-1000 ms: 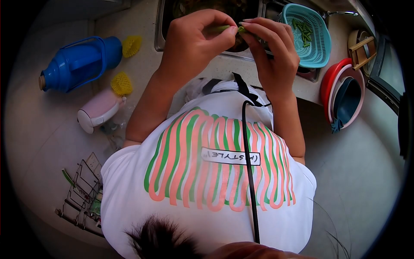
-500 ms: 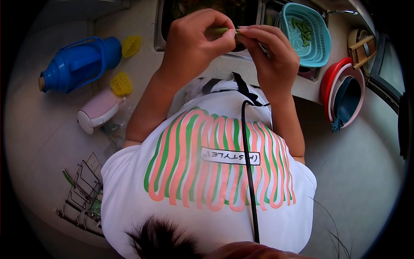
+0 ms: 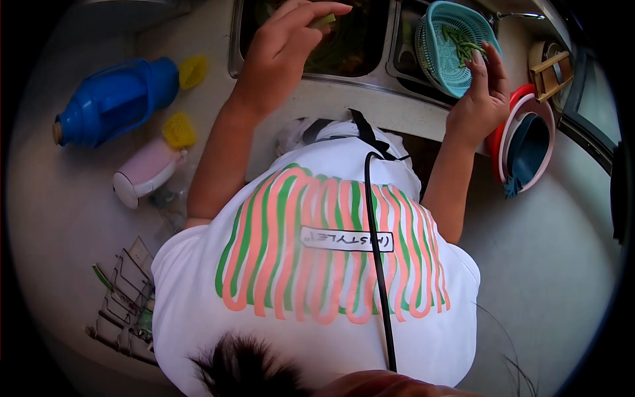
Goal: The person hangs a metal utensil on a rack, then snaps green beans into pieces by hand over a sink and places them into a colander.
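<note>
My left hand (image 3: 281, 49) is over the left sink basin, its thumb and fingers closed around a green bean (image 3: 323, 22) whose end pokes out. At the front right rim of a turquoise plastic basket (image 3: 452, 16) is my right hand (image 3: 479, 99), thumb and fingers apart. Short pieces of green bean (image 3: 456, 43) lie in the basket, some close to my right fingertips. Below my left hand, the dark basin (image 3: 360, 56) holds greenish contents that are hard to make out.
On the left lie a blue thermos (image 3: 112, 102), a pink and white jug (image 3: 145, 172) and yellow mesh pieces (image 3: 192, 71). At the right are red and pink basins (image 3: 546, 135) and a wooden rack (image 3: 552, 78). A wire rack (image 3: 119, 298) stands lower left. A black cable (image 3: 374, 218) crosses my shirt.
My hands have parted. The right one has moved right to the basket, while the left has shifted slightly left and up, still with the bean.
</note>
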Demonstrator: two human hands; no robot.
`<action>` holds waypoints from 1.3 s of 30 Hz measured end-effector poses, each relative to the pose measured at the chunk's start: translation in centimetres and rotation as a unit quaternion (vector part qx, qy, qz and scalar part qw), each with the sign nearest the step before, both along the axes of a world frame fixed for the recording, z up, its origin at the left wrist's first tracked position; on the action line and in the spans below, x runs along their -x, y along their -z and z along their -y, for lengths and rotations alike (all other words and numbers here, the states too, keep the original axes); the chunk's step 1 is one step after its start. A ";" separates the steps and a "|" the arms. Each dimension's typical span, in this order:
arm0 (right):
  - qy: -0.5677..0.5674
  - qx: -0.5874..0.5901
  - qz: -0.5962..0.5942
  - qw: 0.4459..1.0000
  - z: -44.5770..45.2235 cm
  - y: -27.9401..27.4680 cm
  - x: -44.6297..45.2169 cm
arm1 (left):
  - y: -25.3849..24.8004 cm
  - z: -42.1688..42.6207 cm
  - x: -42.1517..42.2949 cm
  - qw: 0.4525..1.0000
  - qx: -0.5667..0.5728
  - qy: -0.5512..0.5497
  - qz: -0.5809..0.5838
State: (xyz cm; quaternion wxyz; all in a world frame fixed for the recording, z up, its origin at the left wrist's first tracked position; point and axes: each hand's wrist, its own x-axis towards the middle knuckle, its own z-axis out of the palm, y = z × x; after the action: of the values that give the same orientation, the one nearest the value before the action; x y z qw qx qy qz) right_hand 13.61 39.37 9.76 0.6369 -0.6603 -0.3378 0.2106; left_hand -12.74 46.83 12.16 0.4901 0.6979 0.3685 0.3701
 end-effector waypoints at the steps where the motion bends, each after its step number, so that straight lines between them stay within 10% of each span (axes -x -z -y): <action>1: 0.046 0.046 0.062 0.996 -0.2 0.3 -1.0 | 0.2 -0.2 0.3 1.000 -0.013 0.012 -0.019; 4: 0.045 0.187 0.184 0.964 0.0 2.0 -2.8 | 0.3 -0.3 0.7 0.997 -0.038 0.037 -0.060; 12: -0.390 0.058 -0.106 0.913 -1.6 -0.8 5.1 | -1.9 1.2 -1.8 0.996 -0.047 0.024 -0.069; 25: -0.416 -0.014 -0.074 0.906 -2.2 -0.2 5.1 | -0.9 0.4 0.7 0.934 -0.256 0.032 -0.249; 39: -0.351 -0.046 0.398 0.846 -3.1 -1.0 5.5 | 0.1 0.2 0.0 0.869 -0.385 0.032 -0.310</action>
State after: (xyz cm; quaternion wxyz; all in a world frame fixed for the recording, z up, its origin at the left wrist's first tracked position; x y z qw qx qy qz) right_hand 8.12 42.49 10.75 0.3610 -0.4945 -0.7809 0.1234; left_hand -12.76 46.67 12.11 0.0548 0.9213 0.3074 0.2319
